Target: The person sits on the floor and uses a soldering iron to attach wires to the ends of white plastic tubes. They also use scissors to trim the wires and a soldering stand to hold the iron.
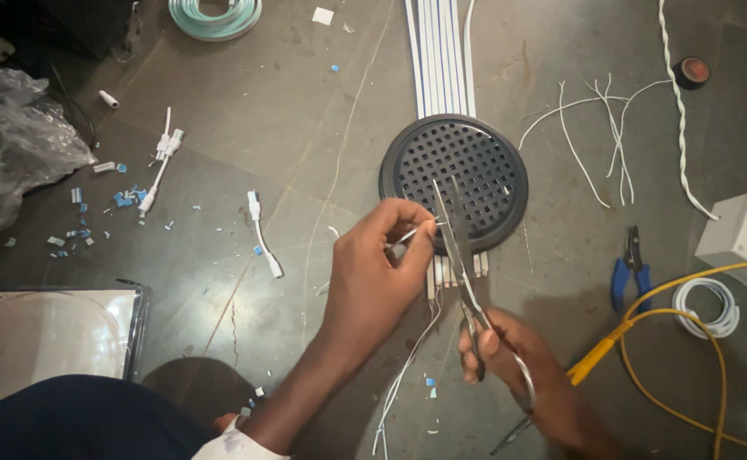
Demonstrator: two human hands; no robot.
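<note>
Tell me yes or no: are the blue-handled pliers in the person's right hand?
No. The blue-handled pliers lie on the floor, apart from both hands, while the right hand holds scissors against a thin white wire.

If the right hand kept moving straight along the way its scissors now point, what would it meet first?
The right hand aims its scissors up the frame. The blades already sit at the thin white wire pinched by the left hand; beyond that lies the round black grille. Depth between blades and grille is unclear.
</note>
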